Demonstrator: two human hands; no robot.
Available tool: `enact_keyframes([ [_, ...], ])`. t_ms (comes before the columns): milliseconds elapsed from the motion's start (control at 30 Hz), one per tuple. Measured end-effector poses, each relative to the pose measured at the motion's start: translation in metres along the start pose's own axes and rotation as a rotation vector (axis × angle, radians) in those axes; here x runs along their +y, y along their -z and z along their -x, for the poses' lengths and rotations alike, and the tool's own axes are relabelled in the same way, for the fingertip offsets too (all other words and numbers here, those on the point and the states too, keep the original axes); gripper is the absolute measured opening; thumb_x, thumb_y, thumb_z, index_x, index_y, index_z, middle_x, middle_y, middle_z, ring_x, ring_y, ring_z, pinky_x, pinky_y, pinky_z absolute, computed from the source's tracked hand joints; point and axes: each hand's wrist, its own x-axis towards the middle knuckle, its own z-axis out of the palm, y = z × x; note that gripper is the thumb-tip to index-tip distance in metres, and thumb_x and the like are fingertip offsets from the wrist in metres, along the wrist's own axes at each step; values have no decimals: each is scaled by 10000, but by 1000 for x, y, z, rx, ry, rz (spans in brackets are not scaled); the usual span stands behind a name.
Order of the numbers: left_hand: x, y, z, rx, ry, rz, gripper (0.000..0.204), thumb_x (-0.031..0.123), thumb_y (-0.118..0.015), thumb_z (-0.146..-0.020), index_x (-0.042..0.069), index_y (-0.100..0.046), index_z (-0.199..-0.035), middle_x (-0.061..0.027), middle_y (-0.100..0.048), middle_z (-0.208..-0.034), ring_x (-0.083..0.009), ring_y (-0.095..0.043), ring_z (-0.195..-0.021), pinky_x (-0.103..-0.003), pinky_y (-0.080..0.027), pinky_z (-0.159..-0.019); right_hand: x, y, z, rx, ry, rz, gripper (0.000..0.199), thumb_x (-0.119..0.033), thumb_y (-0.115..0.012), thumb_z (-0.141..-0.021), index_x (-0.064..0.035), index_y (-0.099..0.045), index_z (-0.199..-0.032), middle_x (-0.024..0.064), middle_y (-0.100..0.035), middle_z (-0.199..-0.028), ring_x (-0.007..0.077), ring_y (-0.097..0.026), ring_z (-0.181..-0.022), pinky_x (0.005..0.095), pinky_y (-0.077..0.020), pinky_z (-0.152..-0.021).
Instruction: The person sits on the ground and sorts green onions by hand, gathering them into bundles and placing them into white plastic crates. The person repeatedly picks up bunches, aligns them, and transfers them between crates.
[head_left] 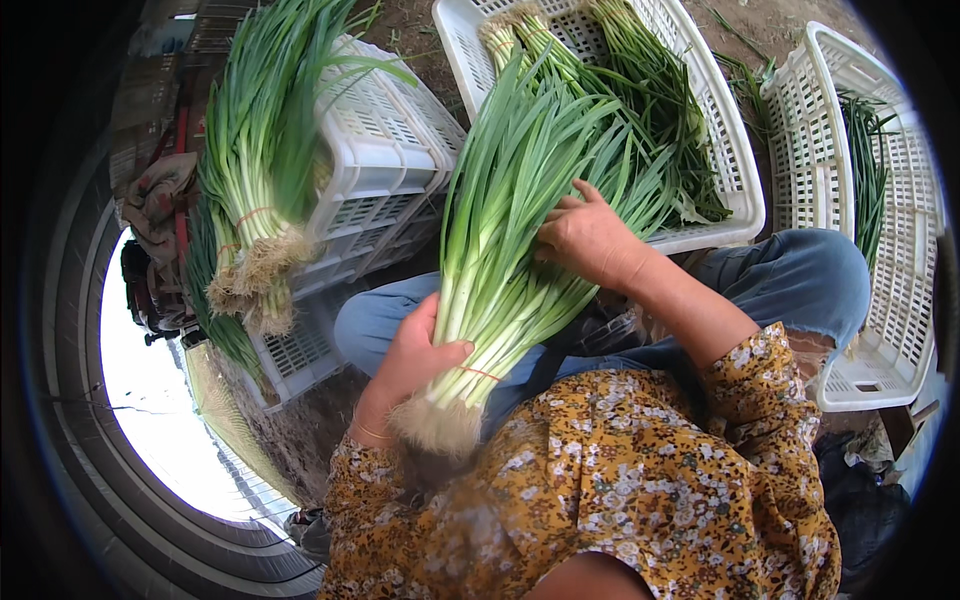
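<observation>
A large bunch of garlic greens (500,240), with white stalks, long flat green leaves and pale roots, lies slantwise over my lap, roots toward me. An orange band circles its stalks just above the roots. My left hand (415,350) is wrapped round the white stalks near the band, thumb on top. Over the leaves at the bunch's right side is my right hand (590,235), its index finger raised and the other fingers curled in against the leaves. Whether those curled fingers pinch a leaf is hidden.
Banded bunches (250,190) hang roots-down beside stacked white crates (385,150) on the left. Ahead, a white plastic crate (735,130) holds more bunches. Another white crate (810,180) with greens stands at the right. Bare soil (310,430) shows at the left.
</observation>
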Motion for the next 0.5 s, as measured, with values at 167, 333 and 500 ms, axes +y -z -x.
enact_keyframes([
  [167,15,2,13,-25,-93,-30,642,9,-636,-769,-45,-391,-1359,-123,-588,-1197,-156,-592,-1042,-304,-495,-911,20,16,-3,-79,-270,-318,253,-362,-648,-848,-114,-693,-837,46,-655,-829,250,-603,-966,552,-275,-1081],
  [333,19,-4,-2,-9,-55,-173,608,11,-638,-766,-35,-426,-1333,-110,-601,-1168,-154,-594,-1022,-293,-491,-899,38,4,-4,27,-342,66,247,-339,-664,-830,-122,-703,-942,58,-672,-924,270,-570,-1071,617,-225,-1086],
  [500,6,-5,-11,-19,-39,-192,580,17,-639,-765,-32,-448,-1310,-109,-619,-1117,-149,-601,-981,-292,-494,-876,53,-26,-2,58,-294,181,197,-273,-668,-788,-103,-687,-887,54,-650,-872,258,-564,-1052,622,-222,-1090],
])
